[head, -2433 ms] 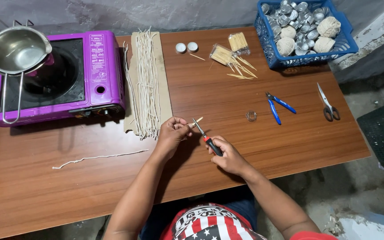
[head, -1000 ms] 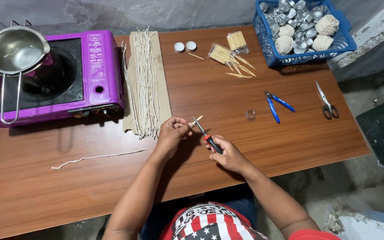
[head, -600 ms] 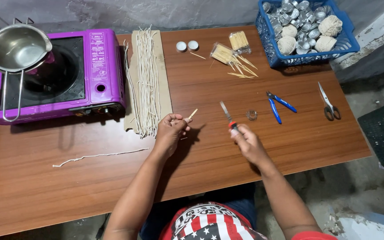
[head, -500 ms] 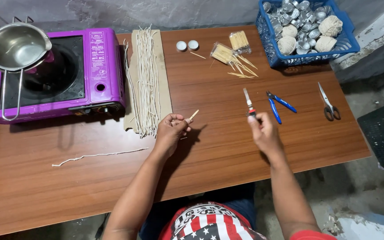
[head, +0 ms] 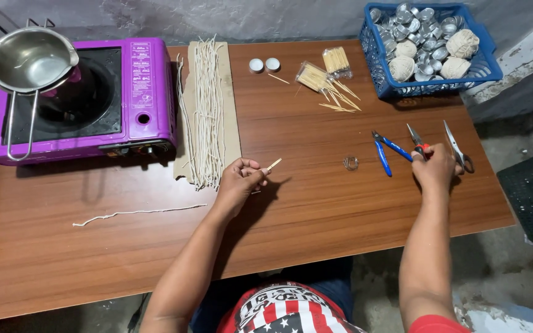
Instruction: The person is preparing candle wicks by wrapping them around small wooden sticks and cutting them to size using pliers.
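My left hand [head: 239, 182] pinches a short wooden stick [head: 272, 165] just right of the cardboard strip, its tip pointing up and to the right. My right hand [head: 434, 168] is stretched out to the right side of the table and grips small pliers [head: 416, 137] with a red and black handle, jaws pointing away from me. Those pliers sit between the blue-handled pliers [head: 385, 150] and the grey scissors [head: 455, 146] lying on the wood.
A purple stove [head: 87, 105] with a steel pot [head: 29, 58] stands far left. Several waxed wicks [head: 206, 111] lie on cardboard, one loose wick [head: 137, 213] nearer me. Wooden sticks [head: 325, 77], two small cups [head: 264, 64], a clear ring [head: 350, 163] and a blue basket [head: 428, 52] lie ahead.
My right hand has carried the small pliers away from the stick, rightward across the table to between the blue pliers and the scissors. My left hand has stayed put with the stick.
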